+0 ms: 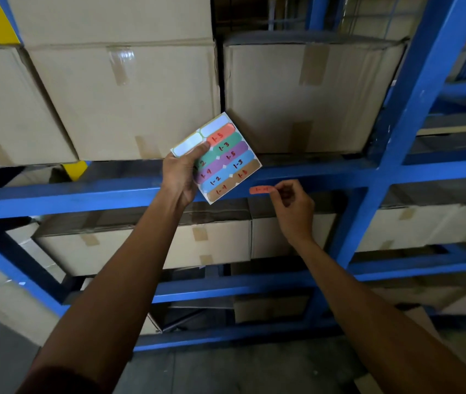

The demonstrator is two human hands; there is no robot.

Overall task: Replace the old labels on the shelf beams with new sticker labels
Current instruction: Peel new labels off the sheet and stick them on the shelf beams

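Left hand (182,173) grips one sticker sheet (220,157) — right hand (292,204) pinches one red label (261,189).

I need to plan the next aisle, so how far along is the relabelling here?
Early, it seems. The sticker sheet in the left hand shows blank slots at its top, so some stickers are off. The right hand holds a red label at the blue beam. Most coloured stickers remain on the sheet.

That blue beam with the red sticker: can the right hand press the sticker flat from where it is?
Probably yes. The right hand already pinches one end of the red sticker against the blue beam, with nothing between them.
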